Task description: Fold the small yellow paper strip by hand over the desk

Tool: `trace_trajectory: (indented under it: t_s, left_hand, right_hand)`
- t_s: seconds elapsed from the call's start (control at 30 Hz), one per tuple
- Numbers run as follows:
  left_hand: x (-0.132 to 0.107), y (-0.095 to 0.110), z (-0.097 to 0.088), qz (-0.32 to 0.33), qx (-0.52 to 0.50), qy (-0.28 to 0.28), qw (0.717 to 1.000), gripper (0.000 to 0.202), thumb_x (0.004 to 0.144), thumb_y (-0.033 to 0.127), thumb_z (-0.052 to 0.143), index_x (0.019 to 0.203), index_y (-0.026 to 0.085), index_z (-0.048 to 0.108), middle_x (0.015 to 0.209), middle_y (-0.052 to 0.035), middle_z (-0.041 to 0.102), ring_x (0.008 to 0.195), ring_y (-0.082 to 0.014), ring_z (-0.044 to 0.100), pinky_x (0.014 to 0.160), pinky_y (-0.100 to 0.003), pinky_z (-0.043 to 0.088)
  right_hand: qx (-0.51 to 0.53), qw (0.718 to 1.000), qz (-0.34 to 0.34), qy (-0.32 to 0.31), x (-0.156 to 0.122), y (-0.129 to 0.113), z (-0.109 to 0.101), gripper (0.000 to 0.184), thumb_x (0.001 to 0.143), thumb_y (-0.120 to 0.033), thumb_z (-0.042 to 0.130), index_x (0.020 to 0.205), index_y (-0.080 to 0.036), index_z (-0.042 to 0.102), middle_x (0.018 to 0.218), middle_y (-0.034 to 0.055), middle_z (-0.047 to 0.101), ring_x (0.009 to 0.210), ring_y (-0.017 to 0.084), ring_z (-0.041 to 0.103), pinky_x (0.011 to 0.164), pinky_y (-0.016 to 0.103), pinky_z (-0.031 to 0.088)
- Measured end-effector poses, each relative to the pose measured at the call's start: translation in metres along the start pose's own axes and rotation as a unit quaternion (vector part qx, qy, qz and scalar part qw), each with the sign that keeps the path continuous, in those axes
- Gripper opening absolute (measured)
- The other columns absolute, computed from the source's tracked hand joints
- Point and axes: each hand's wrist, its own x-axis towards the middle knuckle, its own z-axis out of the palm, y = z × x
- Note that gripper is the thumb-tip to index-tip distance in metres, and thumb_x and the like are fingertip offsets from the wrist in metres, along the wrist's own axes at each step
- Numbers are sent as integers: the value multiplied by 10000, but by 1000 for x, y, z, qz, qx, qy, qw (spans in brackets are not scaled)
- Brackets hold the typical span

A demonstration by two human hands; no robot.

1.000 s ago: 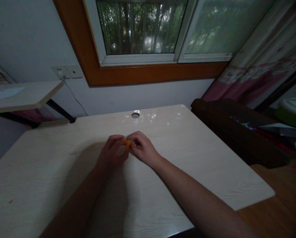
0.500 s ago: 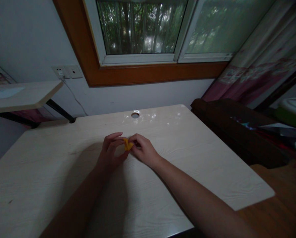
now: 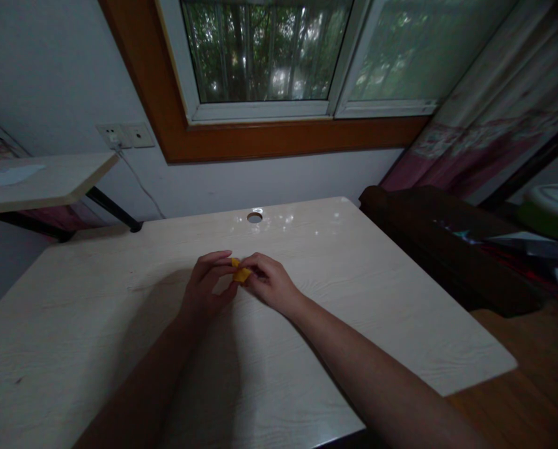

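Observation:
A small piece of folded yellow paper [image 3: 242, 275] is held between my two hands over the middle of the table [image 3: 391, 299]. My left hand [image 3: 208, 282] pinches it from the left, thumb below and fingers above. From the right, the thumb and fingertips of my right hand [image 3: 269, 279] grip its other side. Part of the paper is hidden behind my fingertips, so I cannot make out its whole shape.
At the left, a raised shelf [image 3: 49, 181] on black legs stands over the table. A round cable hole [image 3: 254, 217] lies near the back edge. Beyond the table's right side is a dark brown piece of furniture [image 3: 438, 249] with items on it.
The yellow paper has changed shape between my fingers: its upper part is now more covered and the lower part looks flatter. My hands have barely shifted.

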Motion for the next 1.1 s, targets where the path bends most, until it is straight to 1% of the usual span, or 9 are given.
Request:
trace_trajectory:
  t_s: [0.1, 0.33, 0.43, 0.53, 0.63, 0.73, 0.87, 1.0, 1.1]
  left_hand:
    - [1, 1, 0, 2, -2, 2, 1000, 249, 806, 154, 673, 1034, 245, 629, 1131, -59, 625, 1101, -219, 604, 941, -433, 542]
    - [2, 3, -1, -3, -2, -3, 1000, 198, 815, 140, 663, 985, 239, 649, 1123, -61, 634, 1067, -209, 621, 930, -419, 548]
    - [2, 3, -1, -10, -3, 2, 1000, 185, 813, 142, 667, 973, 233, 651, 1114, -63, 634, 1056, -205, 624, 926, -409, 548]
    - [1, 1, -1, -11, -10, 10, 1000, 192, 806, 145, 678, 977, 227, 645, 1112, -63, 628, 1049, -201, 623, 918, -400, 551]
    - [1, 0, -1, -9, -15, 13, 1000, 207, 794, 131, 688, 976, 219, 641, 1094, -62, 626, 1038, -195, 624, 915, -392, 551]
    - [1, 0, 0, -12, -18, 13, 1000, 203, 787, 117, 691, 958, 216, 649, 1087, -59, 627, 1029, -188, 625, 917, -382, 549]
    - [0, -1, 1, -24, -26, 10, 999, 193, 791, 109, 683, 951, 215, 657, 1092, -57, 627, 1007, -180, 629, 902, -369, 552]
    - [-2, -2, 1, -36, -38, 5, 999, 174, 796, 119, 681, 939, 214, 660, 1058, -54, 633, 1012, -184, 624, 899, -368, 549]
    - [-3, -4, 1, -48, -44, 6, 998, 144, 801, 130, 679, 914, 216, 663, 1062, -53, 628, 1006, -183, 624, 902, -373, 547]
  right_hand:
    - [11, 1000, 2, 6, 0, 0, 0, 252, 822, -105, 559, 1025, -238, 628, 969, 34, 646, 853, 157, 607, 737, 273, 483]
    - [43, 998, 39, -1, -1, 3, 1, 209, 829, -131, 564, 1002, -220, 642, 933, 30, 648, 804, 142, 619, 713, 263, 496]
    - [62, 997, 55, 1, -1, 5, 2, 230, 820, -124, 562, 1019, -213, 636, 928, 29, 655, 768, 133, 628, 692, 257, 501]
    - [97, 992, 78, 0, -1, 7, 4, 247, 816, -107, 534, 1028, -206, 614, 835, 3, 654, 672, 111, 621, 620, 229, 489]
    - [111, 991, 76, 5, -1, 8, 5, 227, 803, -97, 540, 992, -197, 619, 741, -21, 639, 612, 96, 593, 574, 205, 455]
    - [109, 991, 76, 6, -1, 9, 5, 194, 803, -114, 566, 964, -193, 640, 774, -9, 657, 641, 99, 599, 599, 210, 458]
    - [137, 986, 94, -4, 0, 9, 5, 161, 825, -186, 600, 978, -194, 650, 837, 17, 678, 699, 120, 632, 656, 243, 495]
    - [150, 983, 105, -9, 0, 10, 5, 190, 853, -293, 621, 1014, -199, 659, 887, 39, 685, 761, 140, 648, 706, 273, 515]
    - [142, 984, 109, -9, -1, 10, 5, 208, 860, -325, 623, 1024, -202, 663, 907, 44, 681, 774, 143, 643, 720, 283, 517]
